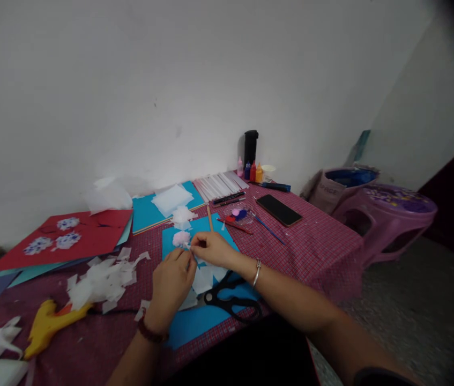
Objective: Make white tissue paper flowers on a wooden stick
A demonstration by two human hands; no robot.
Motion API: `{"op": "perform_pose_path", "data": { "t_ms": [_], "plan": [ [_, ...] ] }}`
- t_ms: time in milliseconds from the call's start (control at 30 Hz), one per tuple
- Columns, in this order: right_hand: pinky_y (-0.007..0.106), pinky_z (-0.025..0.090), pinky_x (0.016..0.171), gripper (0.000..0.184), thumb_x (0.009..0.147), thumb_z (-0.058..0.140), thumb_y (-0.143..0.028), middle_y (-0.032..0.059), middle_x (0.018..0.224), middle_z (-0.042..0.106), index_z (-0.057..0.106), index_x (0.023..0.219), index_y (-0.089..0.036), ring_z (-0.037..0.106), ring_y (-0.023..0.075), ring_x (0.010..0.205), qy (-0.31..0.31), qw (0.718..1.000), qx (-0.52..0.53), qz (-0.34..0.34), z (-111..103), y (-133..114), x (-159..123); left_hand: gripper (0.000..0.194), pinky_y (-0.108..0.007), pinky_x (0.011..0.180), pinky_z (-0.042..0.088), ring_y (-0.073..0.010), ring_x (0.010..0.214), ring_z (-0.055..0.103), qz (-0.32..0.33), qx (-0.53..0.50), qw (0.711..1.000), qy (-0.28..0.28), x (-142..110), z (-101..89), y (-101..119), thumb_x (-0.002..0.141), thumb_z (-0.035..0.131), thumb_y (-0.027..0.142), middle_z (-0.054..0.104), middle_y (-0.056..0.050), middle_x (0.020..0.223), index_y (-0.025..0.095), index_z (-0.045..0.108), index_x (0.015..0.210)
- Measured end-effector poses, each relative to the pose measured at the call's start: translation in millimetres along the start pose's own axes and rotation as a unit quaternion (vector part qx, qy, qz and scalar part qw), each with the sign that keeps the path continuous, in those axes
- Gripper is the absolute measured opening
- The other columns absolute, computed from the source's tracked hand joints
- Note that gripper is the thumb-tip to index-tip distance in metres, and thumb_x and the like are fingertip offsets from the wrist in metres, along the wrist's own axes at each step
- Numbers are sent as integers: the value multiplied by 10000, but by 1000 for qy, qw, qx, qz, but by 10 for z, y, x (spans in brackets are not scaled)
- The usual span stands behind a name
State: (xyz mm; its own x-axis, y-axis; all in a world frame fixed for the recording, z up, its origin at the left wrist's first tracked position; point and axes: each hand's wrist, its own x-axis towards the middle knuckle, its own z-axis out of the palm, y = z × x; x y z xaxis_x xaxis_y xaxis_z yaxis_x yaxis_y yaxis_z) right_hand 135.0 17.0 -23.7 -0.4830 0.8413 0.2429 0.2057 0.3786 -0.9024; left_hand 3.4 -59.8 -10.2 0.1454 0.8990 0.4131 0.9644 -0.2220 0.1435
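Well, at the left a yellow glue gun (50, 324) lies beside loose white paper scraps (104, 281). Next, the left hand (173, 281) curls over the blue sheet (194, 324); whether it grips anything I cannot tell. Just beyond its fingers, a pale pink paper puff (181, 238) sits on the sheet. Beside that, the right hand (213, 250) pinches a small white piece (188, 247). Black-handled scissors (217, 301) lie nearer the person, and a phone (278, 210) rests farther right.

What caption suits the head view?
Left hand and right hand close together over blue paper, beside a pale pink puff, black-handled scissors nearby.
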Motion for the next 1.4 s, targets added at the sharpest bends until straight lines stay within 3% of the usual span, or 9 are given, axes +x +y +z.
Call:
{"op": "perform_pose_path", "data": {
  "t_ms": [167, 300, 500, 700, 833, 1033, 1167, 1233, 1400],
  "plan": [
    [186, 352, 554, 47, 759, 548, -184, -34, 656, 550, 575, 743, -149, 473, 87, 601, 5, 1000, 9, -9, 2, 1, -3, 239, -244, 535, 312, -137, 561, 476, -81, -214, 973, -7, 33, 96, -72, 820, 490, 294, 469, 34, 588, 198, 476, 601],
    [191, 352, 565, 48, 762, 543, -160, -27, 679, 551, 579, 732, -150, 480, 90, 616, -27, 998, 8, -53, -25, -63, -38, 205, -240, 534, 373, -143, 557, 513, -185, -449, 873, -46, 61, 153, -149, 779, 531, 347, 510, 43, 560, 175, 567, 673],
    [195, 342, 567, 79, 769, 545, -154, -19, 685, 550, 572, 695, -148, 480, 88, 614, -46, 995, -20, -91, -45, -147, -88, 212, -251, 538, 410, -147, 521, 525, -245, -524, 816, -23, 51, 161, -167, 744, 519, 324, 530, 24, 496, 172, 580, 609],
    [186, 334, 529, 71, 749, 543, -177, -40, 631, 497, 527, 686, -148, 437, 76, 565, -34, 995, 92, -31, 6, -37, -37, 256, -249, 492, 408, -124, 460, 476, -277, -599, 750, -32, 66, 124, -102, 758, 518, 362, 484, 35, 485, 195, 505, 565],
    [175, 331, 501, 78, 739, 548, -184, -54, 603, 464, 495, 689, -154, 410, 63, 527, -45, 990, 135, -7, 24, 12, 0, 166, -228, 488, 387, -116, 489, 476, -267, -574, 774, -22, 85, 124, -134, 715, 594, 334, 522, 39, 543, 173, 577, 678],
    [179, 337, 480, 235, 747, 618, -350, -47, 582, 508, 462, 741, -173, 484, 85, 533, -80, 995, 57, 22, 27, 4, -24, 131, -209, 486, 314, -111, 518, 457, -185, -386, 903, 40, 62, 107, -121, 694, 614, 275, 533, 43, 532, 164, 652, 636],
    [179, 336, 470, 246, 791, 556, -319, -32, 541, 510, 447, 631, -167, 486, 82, 513, -74, 996, 37, 25, 29, 10, -19, 121, -205, 481, 301, -100, 503, 441, -170, -368, 912, 60, 49, 102, -78, 693, 616, 228, 519, 48, 509, 173, 645, 590],
    [177, 351, 475, 235, 811, 512, -277, -31, 544, 506, 446, 614, -165, 497, 79, 512, -73, 995, 65, 28, 35, 26, -2, 138, -193, 471, 306, -87, 486, 433, -206, -448, 869, 46, 55, 119, -103, 684, 646, 229, 501, 56, 481, 169, 622, 562],
    [176, 339, 474, 182, 817, 484, -267, -45, 573, 493, 480, 667, -163, 473, 73, 507, -64, 993, 94, 24, 34, 53, 17, 142, -202, 487, 427, -99, 506, 525, -291, -678, 674, -23, 92, 147, -185, 616, 714, 250, 586, 40, 577, 170, 601, 646]
  ]
}}
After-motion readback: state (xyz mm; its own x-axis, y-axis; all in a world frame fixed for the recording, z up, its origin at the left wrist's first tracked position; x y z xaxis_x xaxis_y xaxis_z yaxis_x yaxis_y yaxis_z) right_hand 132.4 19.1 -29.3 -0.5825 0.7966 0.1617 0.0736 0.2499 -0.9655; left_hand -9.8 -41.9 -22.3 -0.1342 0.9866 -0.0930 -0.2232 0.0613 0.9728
